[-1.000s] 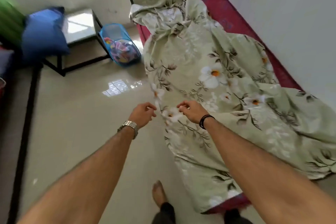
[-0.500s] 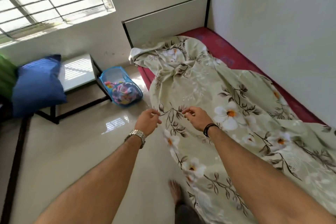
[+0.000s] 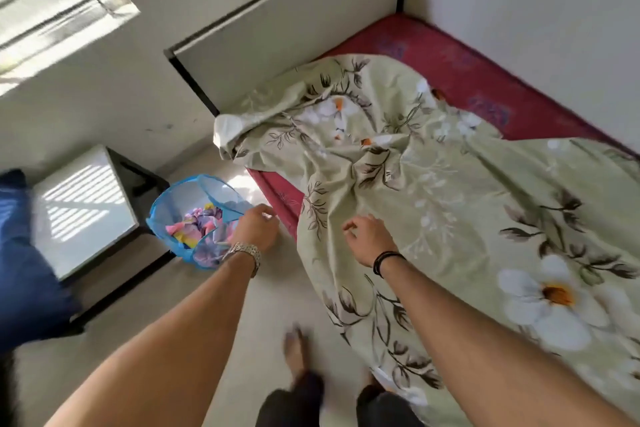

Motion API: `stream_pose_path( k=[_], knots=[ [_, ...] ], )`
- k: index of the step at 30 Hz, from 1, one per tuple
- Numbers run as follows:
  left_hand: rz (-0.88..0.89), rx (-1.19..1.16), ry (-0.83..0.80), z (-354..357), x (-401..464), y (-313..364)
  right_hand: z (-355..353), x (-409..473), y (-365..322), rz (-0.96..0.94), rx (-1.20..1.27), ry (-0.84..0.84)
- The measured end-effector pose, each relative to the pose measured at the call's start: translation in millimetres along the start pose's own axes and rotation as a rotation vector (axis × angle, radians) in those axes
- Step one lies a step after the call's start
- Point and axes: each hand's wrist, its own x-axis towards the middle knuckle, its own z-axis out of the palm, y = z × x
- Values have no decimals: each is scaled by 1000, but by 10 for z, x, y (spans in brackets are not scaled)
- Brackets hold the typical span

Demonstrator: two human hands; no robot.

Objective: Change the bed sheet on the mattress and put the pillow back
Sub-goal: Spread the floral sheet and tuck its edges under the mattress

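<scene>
While the sheet lies loose, both hands hover half-curled, empty

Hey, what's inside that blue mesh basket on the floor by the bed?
The blue mesh basket holds crumpled cloth in pink, yellow and purple. The left hand and wrist cover its near right edge, and anything beneath the top layer is hidden.

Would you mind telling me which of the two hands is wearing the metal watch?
The left hand, over the blue basket, has the silver watch. The right hand, above the sheet, wears a black band instead.
</scene>
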Motion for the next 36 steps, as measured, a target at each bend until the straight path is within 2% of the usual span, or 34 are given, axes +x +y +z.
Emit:
stream_pose_path(
  k=[4, 7, 10, 12, 14, 16, 18, 19, 21, 23, 25, 26, 28, 30, 32, 34, 36],
  knots=[
    [212, 347, -3, 275, 1292, 42, 419, 888, -115, -44, -113, 66],
    [412, 584, -112, 619, 2189, 80, 790, 1525, -223, -141, -123, 52],
    [603, 756, -198, 822, 2788, 5, 1111, 2071, -393, -72, -82, 95],
    [736, 768, -205, 849, 3019, -62, 1253, 2332, -449, 25, -210, 167],
    [814, 664, -270, 718, 3170, -39, 1274, 2474, -495, 140, -377, 131],
    [787, 583, -464, 480, 3307, -71, 1246, 2508, -568, 190, -478, 92],
    [685, 664, -724, 188, 3493, -129, 1224, 2509, -699, 227, -439, -4],
    [655, 768, -843, 41, 3605, -159, 1238, 2512, -800, 238, -321, -107],
    [551, 1076, -1045, -249, 3737, -141, 1330, 2470, -1084, 250, -34, -428],
    [460, 1323, -1178, -446, 3785, -139, 1397, 2403, -1382, 233, 97, -699],
    [383, 1380, -1210, -511, 3826, -165, 1391, 2430, -1506, 254, 160, -803],
    [338, 1326, -1157, -509, 3836, -98, 1315, 2502, -1488, 271, 181, -760],
    [329, 1227, -1102, -437, 3868, 194, 1005, 2699, -1331, 312, 195, -545],
    [428, 1072, -1029, -290, 3935, 681, 539, 2927, -1080, 373, 258, -270],
    [584, 919, -877, -140, 4000, 1312, 2, 3155, -778, 415, 298, -32],
    [732, 820, -715, 59, 4111, 1895, -539, 3377, -469, 428, 248, 146],
    [782, 685, -609, 291, 4251, 2416, -1021, 3604, -178, 416, 195, 278]
  ],
)
